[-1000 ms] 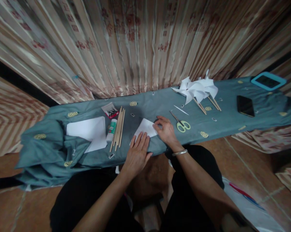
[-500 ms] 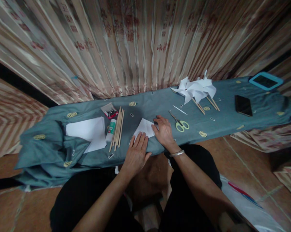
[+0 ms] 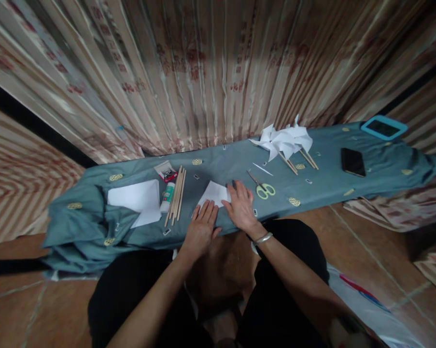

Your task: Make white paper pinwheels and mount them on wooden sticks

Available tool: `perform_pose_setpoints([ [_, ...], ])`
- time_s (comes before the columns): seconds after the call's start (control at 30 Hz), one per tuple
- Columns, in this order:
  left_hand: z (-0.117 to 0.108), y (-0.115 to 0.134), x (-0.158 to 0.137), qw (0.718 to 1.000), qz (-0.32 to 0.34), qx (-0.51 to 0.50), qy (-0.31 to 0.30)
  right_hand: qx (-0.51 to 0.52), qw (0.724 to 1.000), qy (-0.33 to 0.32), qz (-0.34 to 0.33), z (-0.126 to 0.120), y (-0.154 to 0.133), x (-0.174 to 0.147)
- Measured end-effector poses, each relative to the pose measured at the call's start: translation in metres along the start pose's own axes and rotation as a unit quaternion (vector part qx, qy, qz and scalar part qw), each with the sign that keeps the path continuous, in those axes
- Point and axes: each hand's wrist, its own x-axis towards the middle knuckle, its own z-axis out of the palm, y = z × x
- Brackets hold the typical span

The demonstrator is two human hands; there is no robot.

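A folded sheet of white paper [image 3: 217, 192] lies on the cloth-covered table in front of me, partly hidden by both hands. My left hand [image 3: 202, 223] rests flat on its lower left part, fingers stretched out. On the paper's right side lies my right hand [image 3: 241, 205], fingers extended and a silver bracelet at the wrist. Scissors with pale green handles [image 3: 265, 190] sit just right of that hand. To the left of the paper are several wooden sticks [image 3: 176, 195] and a green and white glue stick [image 3: 167, 197].
Further left lie white paper sheets [image 3: 138, 195] and a small box of dark pieces [image 3: 166, 172]. White paper pinwheels [image 3: 285, 140] on sticks stand at the back right, near a thin paper strip [image 3: 262, 168]. A phone [image 3: 353, 161] and a blue-framed tablet [image 3: 383, 127] are at far right.
My right hand has shifted slightly down and left along the paper's edge. My left hand stays flat on the paper. The whole view has tilted a little.
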Motion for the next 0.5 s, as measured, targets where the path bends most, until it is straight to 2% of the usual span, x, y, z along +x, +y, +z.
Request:
perform_pose_setpoints([
  [0.13, -0.001, -0.003, -0.008, 1.0, 0.002, 0.013, 0.002, -0.004, 0.998, 0.021, 0.052, -0.003, 0.02, 0.002],
  [0.23, -0.002, -0.01, -0.025, 1.0, 0.007, 0.026, 0.009, -0.008, 0.997, 0.025, 0.076, -0.006, 0.033, 0.003],
  [0.37, -0.003, -0.019, -0.052, 0.999, 0.009, 0.045, 0.025, -0.013, 0.995, 0.035, 0.088, -0.009, 0.042, 0.002],
  [0.5, -0.004, -0.02, -0.066, 0.998, 0.003, 0.055, 0.026, -0.013, 0.995, 0.045, 0.089, -0.007, 0.045, 0.0],
])
